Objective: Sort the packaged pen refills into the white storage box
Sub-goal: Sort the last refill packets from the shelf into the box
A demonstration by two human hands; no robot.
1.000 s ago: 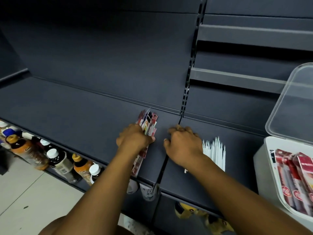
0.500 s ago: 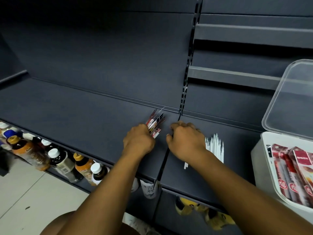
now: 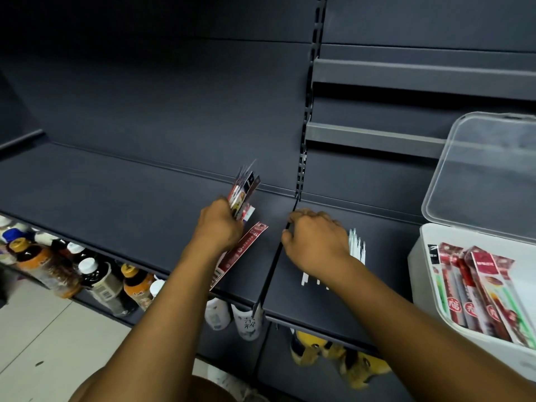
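Red refill packs (image 3: pixel 245 195) clamped in left grip (image 3: pixel 220 224); right grip (image 3: pixel 316 242) curled, hold unclear, beside shelf seam (image 3: pixel 274 259).

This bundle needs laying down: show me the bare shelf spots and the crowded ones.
Free: the shelf left of the left hand and its bundle; the strip between the white refills and the white storage box. Crowded: around the red pack by the left hand, under the right hand, inside the box.

Shop: slotted shelving (image 3: pixel 121 216), bottled drinks (image 3: pixel 95 278).
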